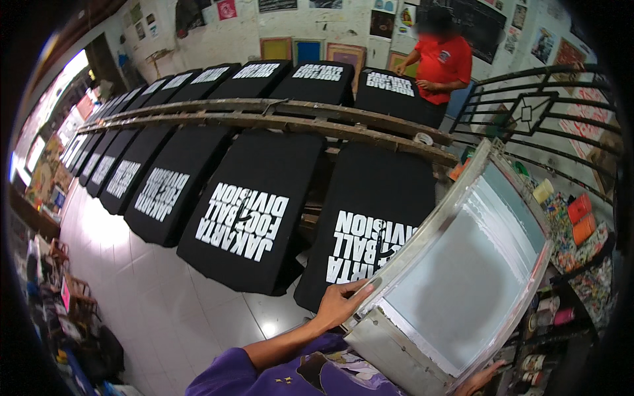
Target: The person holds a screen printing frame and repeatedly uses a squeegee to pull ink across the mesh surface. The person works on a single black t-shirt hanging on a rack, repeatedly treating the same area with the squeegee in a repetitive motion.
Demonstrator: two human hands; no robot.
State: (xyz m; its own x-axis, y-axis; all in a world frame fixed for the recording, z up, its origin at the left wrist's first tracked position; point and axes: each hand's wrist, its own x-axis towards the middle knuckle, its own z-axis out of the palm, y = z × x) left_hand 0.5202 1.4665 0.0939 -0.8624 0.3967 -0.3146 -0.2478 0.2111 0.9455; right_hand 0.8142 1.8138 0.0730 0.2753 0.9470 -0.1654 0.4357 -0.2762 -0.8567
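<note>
A screen printing frame (456, 277) with pale mesh and white ink streaks is tilted up before me on the right. My left hand (343, 303) grips its left edge, thumb on top. At its lower right corner, my right hand (481, 379) holds the near edge, its fingers partly hidden. Partly covered by the frame is the nearest black T-shirt (386, 178), stretched flat on a board and bearing a white block-letter print. Left of it lies another black T-shirt (267, 168) with the same print.
Two rows of printed black shirts run far left, divided by wooden rails (264, 112). Across the rails stands a person in a red shirt (449, 69), hands near a shirt. Metal railing (528, 112), ink-spattered containers (581, 218) and bottles (538, 363) are on the right. White tiles (191, 290) cover the floor.
</note>
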